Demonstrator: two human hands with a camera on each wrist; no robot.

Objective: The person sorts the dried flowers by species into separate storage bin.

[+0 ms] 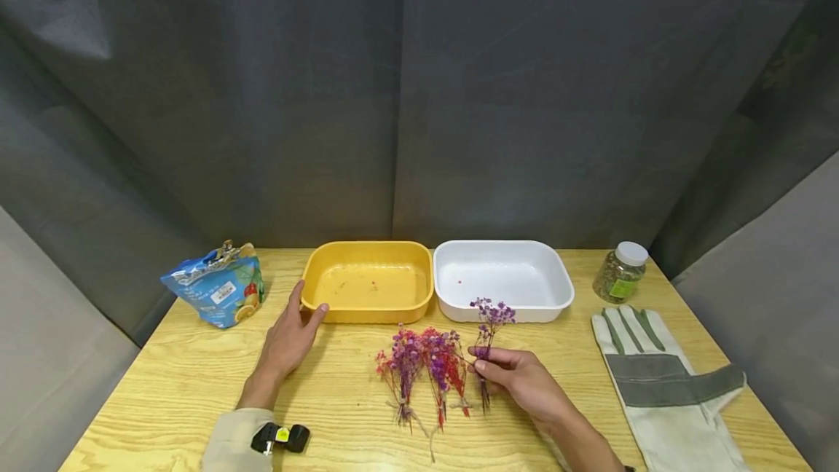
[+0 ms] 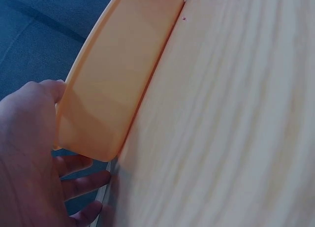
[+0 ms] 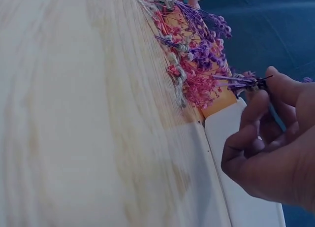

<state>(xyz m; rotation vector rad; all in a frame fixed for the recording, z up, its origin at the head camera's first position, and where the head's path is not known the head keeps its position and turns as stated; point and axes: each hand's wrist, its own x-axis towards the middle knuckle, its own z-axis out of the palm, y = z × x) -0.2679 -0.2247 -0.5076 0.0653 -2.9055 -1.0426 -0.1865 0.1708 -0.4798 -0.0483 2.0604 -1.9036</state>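
In the head view my right hand (image 1: 524,379) pinches a small bunch of purple dried flowers (image 1: 493,314) between thumb and fingertips, blossoms up and stems down. The right wrist view shows this pinch on the stems (image 3: 251,82). Just left of that hand, several bunches of pink, red and purple dried flowers (image 1: 419,359), tied with twine, lie side by side on the table. My left hand (image 1: 288,341) rests at the near left corner of the yellow tray (image 1: 367,317), thumb at its rim and extended fingers along its outer side.
A white tray (image 1: 505,315) stands against the yellow one, to its right. A blue pouch (image 1: 223,290) is at the far left. On the right are a jar with a white lid (image 1: 619,273) and a work glove (image 1: 671,392). A dark curtain (image 1: 400,108) hangs behind the table.
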